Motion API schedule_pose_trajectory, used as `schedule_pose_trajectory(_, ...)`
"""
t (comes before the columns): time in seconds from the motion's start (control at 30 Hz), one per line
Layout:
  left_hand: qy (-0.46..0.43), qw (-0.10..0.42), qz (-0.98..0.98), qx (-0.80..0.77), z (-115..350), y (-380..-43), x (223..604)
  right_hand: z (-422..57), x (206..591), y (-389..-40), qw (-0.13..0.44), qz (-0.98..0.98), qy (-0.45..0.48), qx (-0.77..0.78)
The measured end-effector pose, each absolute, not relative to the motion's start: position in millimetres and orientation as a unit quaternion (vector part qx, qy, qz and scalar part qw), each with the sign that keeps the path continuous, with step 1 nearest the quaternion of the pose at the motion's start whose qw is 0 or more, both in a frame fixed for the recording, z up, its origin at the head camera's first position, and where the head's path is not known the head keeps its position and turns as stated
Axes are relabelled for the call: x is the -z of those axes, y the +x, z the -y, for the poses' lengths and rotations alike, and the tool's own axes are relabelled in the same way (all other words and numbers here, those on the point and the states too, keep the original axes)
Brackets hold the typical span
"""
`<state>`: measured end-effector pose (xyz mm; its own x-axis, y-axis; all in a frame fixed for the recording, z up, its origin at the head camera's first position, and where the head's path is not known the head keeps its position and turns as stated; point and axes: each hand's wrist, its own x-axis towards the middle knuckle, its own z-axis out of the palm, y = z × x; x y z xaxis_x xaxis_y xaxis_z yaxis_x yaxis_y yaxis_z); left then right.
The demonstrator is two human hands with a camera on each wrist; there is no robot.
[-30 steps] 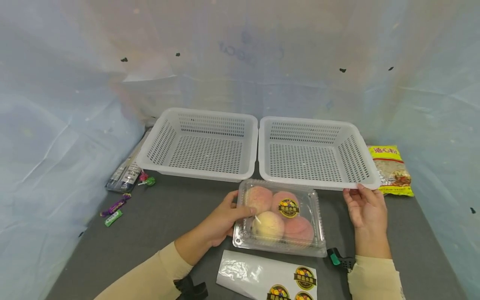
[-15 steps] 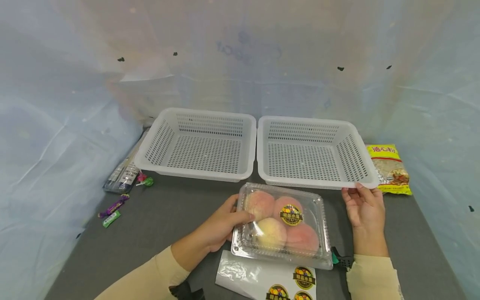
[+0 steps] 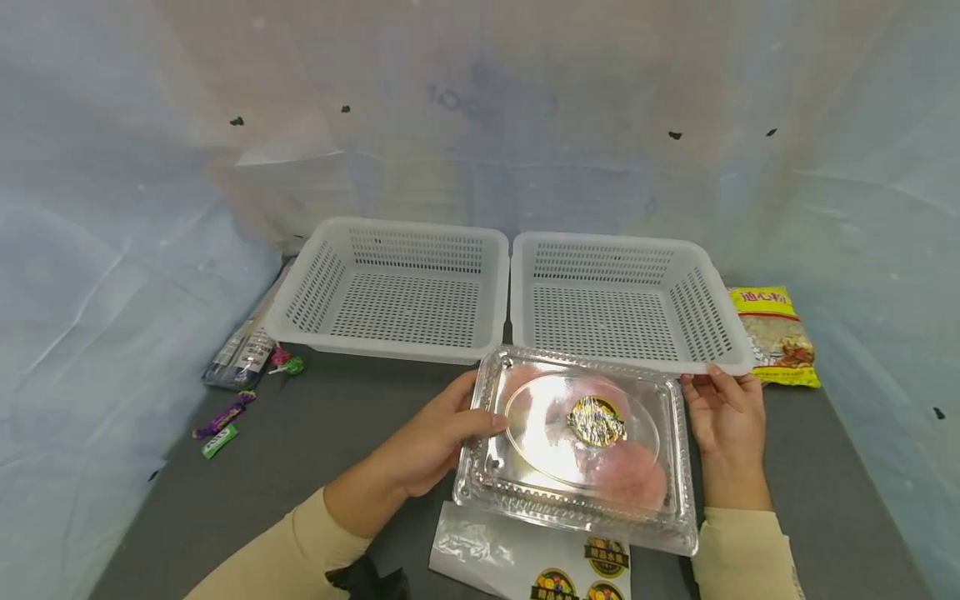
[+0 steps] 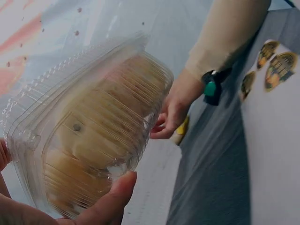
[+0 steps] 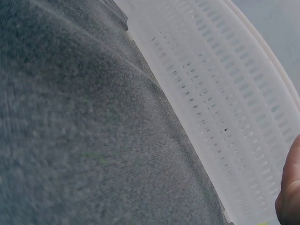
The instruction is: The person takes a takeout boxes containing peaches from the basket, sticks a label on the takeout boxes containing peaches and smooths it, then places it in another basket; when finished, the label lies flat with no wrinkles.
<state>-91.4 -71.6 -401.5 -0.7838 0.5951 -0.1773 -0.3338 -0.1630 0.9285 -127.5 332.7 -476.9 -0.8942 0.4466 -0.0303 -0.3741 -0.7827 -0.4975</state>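
My left hand grips the left side of a clear plastic clamshell box of peaches, thumb on top. The box is tilted, with glare across its lid and a round black-and-gold sticker on it. In the left wrist view, ridged walls of the box show the fruit inside. My right hand pinches the front rim of the right white basket, near its right corner. The right wrist view shows the perforated basket wall and part of a finger at the edge.
A second white basket stands to the left. Below the box lies a white sheet with round stickers. A yellow pasta bag is at right; lollipops, a purple candy, a green packet and a flat package lie left.
The left hand has raised the peach box and tilted it, so glare now covers its lid. It overlaps the right basket's front edge. The right hand stays on the basket rim.
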Motion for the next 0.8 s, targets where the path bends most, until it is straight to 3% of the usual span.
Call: schedule_pose_trajectory(0.8, 0.099, 0.238, -0.575, -0.776, 42, -176, 365, -331, 476, -130, 0.255, 0.230, -0.090, -0.935)
